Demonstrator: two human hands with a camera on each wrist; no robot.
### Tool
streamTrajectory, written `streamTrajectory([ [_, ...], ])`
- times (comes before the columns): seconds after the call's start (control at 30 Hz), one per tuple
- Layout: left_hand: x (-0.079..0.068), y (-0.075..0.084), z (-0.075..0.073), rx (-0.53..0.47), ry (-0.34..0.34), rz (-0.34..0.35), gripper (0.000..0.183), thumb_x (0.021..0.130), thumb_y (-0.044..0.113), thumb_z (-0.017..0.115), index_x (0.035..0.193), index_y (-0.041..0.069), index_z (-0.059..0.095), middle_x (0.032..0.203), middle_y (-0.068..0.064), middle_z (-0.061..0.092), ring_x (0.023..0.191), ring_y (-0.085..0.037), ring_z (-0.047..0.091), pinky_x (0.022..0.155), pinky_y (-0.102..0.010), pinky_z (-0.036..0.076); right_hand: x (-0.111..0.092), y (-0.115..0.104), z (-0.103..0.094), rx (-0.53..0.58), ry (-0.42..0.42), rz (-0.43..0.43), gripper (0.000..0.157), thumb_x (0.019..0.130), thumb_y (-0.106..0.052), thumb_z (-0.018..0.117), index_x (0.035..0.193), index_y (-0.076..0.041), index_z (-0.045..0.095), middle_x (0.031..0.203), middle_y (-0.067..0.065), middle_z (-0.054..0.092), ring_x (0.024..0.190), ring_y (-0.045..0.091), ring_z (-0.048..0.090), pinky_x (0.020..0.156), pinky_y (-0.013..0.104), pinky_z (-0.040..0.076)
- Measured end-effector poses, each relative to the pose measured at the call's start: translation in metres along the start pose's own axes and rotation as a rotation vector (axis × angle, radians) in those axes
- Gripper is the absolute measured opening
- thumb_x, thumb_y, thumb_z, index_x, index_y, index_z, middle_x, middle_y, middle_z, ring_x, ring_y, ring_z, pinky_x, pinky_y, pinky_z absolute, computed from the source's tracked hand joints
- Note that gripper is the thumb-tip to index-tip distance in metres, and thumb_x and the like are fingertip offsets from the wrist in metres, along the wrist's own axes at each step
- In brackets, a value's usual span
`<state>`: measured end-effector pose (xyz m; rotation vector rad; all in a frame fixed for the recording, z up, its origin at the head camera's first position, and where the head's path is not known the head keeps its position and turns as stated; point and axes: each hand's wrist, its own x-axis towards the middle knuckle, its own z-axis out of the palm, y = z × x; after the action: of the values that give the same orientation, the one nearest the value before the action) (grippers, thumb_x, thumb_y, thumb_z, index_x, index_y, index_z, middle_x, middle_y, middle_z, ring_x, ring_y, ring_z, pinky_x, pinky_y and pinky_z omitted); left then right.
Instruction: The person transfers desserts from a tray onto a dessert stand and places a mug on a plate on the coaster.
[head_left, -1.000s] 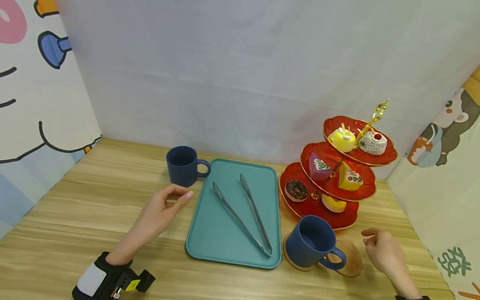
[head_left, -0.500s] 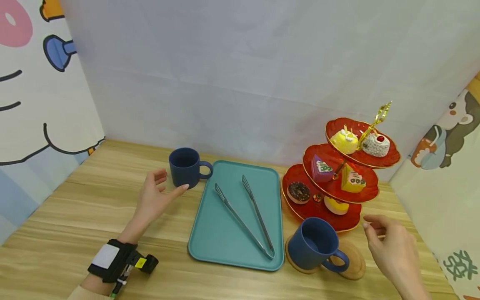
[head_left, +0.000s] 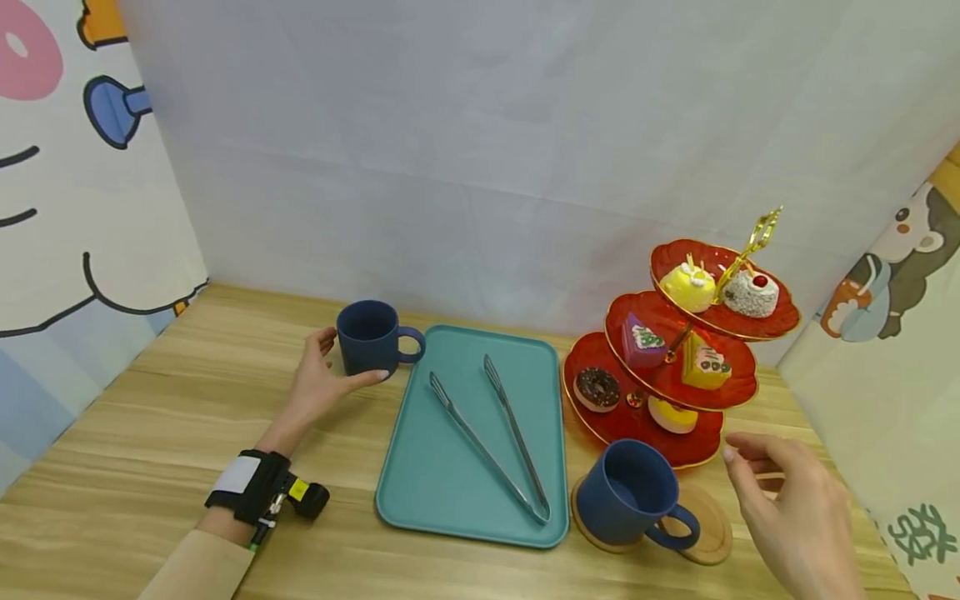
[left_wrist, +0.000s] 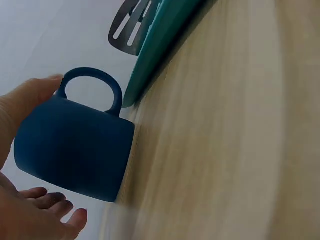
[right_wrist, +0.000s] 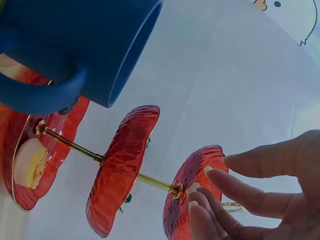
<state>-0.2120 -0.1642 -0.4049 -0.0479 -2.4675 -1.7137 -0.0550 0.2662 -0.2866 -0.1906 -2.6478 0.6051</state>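
Note:
At the back left of the table stands a dark blue mug (head_left: pixel 369 340), upright, its handle pointing right. My left hand (head_left: pixel 318 385) reaches around its near side; the thumb lies across the front of the mug and the fingers are on its left. In the left wrist view the thumb tip is right at the handle, and the fingers (left_wrist: pixel 52 202) are spread below the mug with a gap showing. My right hand (head_left: pixel 798 500) hovers with loosely bent fingers, holding nothing, to the right of a second blue mug (head_left: pixel 626 492) on a round wooden coaster (head_left: pixel 588 533).
A teal tray (head_left: pixel 457 492) with metal tongs (head_left: pixel 487 450) on it lies between the mugs. Behind the right mug stands a three-tier red cake stand (head_left: pixel 738 400) bearing several small cakes and a chocolate donut (head_left: pixel 597 389). A second wooden coaster (head_left: pixel 708 525) lies under the right mug's handle.
My left hand has opened its fingers and moved in around the left mug. My right hand has come farther into view, staying beside the right mug. Both mugs stay in place.

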Motion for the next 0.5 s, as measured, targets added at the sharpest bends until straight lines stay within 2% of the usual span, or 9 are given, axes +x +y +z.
streamTrajectory([
  [0.17, 0.013, -0.005, 0.002, -0.038, -0.022, 0.018, 0.101, 0.075, 0.011, 0.079, 0.147, -0.009, 0.011, 0.149, -0.035, 0.020, 0.136, -0.046, 0.022, 0.109, -0.062, 0.025, -0.004, -0.005, 0.000, 0.022, 0.022, -0.042, 0.022, 0.088, -0.005, 0.065, 0.104, 0.009, 0.069, 0.098, 0.028, 0.064, 0.080, 0.036, 0.061, 0.067, 0.057, 0.055],
  [0.33, 0.023, -0.007, 0.005, -0.045, -0.036, 0.023, 0.097, 0.074, 0.008, 0.078, 0.144, -0.012, 0.013, 0.143, -0.037, 0.027, 0.130, -0.048, 0.029, 0.106, -0.064, 0.029, -0.006, -0.007, 0.000, 0.041, -0.006, -0.037, 0.023, 0.088, -0.005, 0.065, 0.105, 0.010, 0.068, 0.100, 0.029, 0.063, 0.081, 0.036, 0.060, 0.070, 0.060, 0.054],
  [0.5, 0.029, -0.011, 0.008, -0.038, -0.036, 0.036, 0.096, 0.073, 0.005, 0.078, 0.144, -0.013, 0.015, 0.142, -0.037, 0.029, 0.129, -0.047, 0.030, 0.107, -0.063, 0.027, -0.007, -0.008, 0.001, 0.034, -0.008, -0.030, 0.024, 0.088, -0.006, 0.065, 0.105, 0.010, 0.068, 0.099, 0.029, 0.063, 0.081, 0.035, 0.060, 0.070, 0.060, 0.054],
])
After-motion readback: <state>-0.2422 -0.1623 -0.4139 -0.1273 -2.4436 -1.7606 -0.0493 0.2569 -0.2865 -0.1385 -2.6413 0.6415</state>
